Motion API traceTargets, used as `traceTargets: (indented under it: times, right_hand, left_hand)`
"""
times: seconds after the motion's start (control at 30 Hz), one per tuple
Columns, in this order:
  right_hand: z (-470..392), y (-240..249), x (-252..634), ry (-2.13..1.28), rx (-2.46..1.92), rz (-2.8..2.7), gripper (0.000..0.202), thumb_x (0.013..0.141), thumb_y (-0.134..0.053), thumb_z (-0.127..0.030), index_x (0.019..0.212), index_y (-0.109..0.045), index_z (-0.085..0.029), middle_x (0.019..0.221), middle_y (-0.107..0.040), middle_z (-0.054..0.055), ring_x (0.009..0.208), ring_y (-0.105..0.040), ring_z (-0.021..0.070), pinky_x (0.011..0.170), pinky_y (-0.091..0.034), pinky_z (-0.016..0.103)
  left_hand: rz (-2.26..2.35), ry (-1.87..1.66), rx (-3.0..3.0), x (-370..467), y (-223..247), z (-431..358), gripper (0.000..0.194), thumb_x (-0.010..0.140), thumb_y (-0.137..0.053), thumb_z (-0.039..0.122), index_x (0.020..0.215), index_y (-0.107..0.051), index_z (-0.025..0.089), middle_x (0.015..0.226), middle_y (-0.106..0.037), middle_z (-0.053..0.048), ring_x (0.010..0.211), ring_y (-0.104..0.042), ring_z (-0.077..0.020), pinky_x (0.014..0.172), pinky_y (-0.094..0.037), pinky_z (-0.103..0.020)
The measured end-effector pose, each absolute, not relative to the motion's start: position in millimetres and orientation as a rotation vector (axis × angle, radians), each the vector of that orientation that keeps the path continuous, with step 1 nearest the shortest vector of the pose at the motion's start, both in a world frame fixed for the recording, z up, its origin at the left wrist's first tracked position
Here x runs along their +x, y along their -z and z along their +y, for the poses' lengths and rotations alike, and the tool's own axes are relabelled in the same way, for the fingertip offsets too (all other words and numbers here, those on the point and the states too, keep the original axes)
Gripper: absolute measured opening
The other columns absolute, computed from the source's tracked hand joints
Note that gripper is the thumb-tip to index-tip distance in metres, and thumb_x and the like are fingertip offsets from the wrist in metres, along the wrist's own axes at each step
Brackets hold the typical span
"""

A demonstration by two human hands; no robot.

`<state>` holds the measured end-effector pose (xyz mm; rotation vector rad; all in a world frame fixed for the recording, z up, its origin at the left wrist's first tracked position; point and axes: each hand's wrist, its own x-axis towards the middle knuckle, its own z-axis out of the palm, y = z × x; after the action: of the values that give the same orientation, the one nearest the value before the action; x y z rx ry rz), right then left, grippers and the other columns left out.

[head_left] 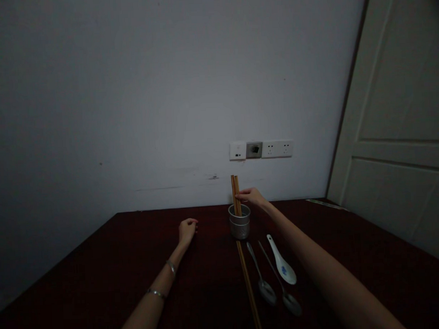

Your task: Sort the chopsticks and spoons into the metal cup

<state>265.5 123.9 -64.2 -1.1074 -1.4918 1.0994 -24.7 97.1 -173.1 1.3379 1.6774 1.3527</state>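
My right hand pinches several upright wooden chopsticks, whose lower ends stand inside a silver metal cup. To the left of the cup, my left hand rests near the table with its fingers curled; nothing shows in them. In front of the cup lie more chopsticks, pointing toward me. Beside these are a metal spoon, a second, long-handled metal spoon and a white ceramic soup spoon with a blue mark. The chopsticks' lower tips are hidden by the cup.
The dark red table meets a pale wall at its back edge. Sockets sit on the wall just above and behind the cup. A panelled door stands on the right.
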Motion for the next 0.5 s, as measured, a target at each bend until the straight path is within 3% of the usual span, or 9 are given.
traceTargets:
  times: [0.2, 0.3, 0.4, 0.5]
  right_hand:
    - [123.7, 63.5, 282.0, -1.081, -1.128, -1.508, 0.023, 0.063, -0.073, -0.027, 0.08, -0.068, -0.011, 0.077, -0.07, 0.007, 0.067, -0.064, 0.014, 0.063, -0.05, 0.023]
    - [117.7, 72.2, 307.3, -0.996, -1.262, -1.53, 0.026, 0.071, -0.066, -0.033, 0.085, -0.067, -0.011, 0.08, -0.07, 0.009, 0.067, -0.064, 0.0139, 0.062, -0.049, 0.023]
    - [102.6, 89.8, 345.2, -0.763, -1.493, -1.635, 0.034, 0.08, -0.052, -0.039, 0.088, -0.067, -0.01, 0.084, -0.07, 0.01, 0.073, -0.064, 0.0174, 0.063, -0.048, 0.025]
    - [78.9, 111.5, 386.2, -0.385, -1.717, -1.826, 0.03, 0.078, -0.054, -0.036, 0.087, -0.069, -0.012, 0.091, -0.069, 0.011, 0.089, -0.063, 0.0218, 0.075, -0.045, 0.026]
  left_hand:
    - [1.676, -1.37, 1.364, -23.0, 171.8, 95.1, 0.019, 0.073, -0.045, 0.009, 0.076, -0.064, 0.009, 0.065, -0.062, -0.005, 0.053, -0.058, -0.01, 0.046, -0.046, -0.017]
    - [1.681, -1.378, 1.381, -22.9, 170.4, 92.9, 0.018, 0.072, -0.046, 0.011, 0.074, -0.064, 0.01, 0.064, -0.062, -0.005, 0.053, -0.059, -0.0105, 0.047, -0.047, -0.018]
    - [1.686, -1.378, 1.387, -23.0, 169.1, 90.8, 0.018, 0.071, -0.046, 0.011, 0.073, -0.064, 0.01, 0.063, -0.062, -0.005, 0.053, -0.059, -0.0112, 0.047, -0.047, -0.019]
    - [1.671, -1.401, 1.388, -22.7, 168.3, 90.2, 0.018, 0.07, -0.046, 0.013, 0.072, -0.064, 0.01, 0.062, -0.062, -0.005, 0.054, -0.06, -0.0122, 0.046, -0.047, -0.019]
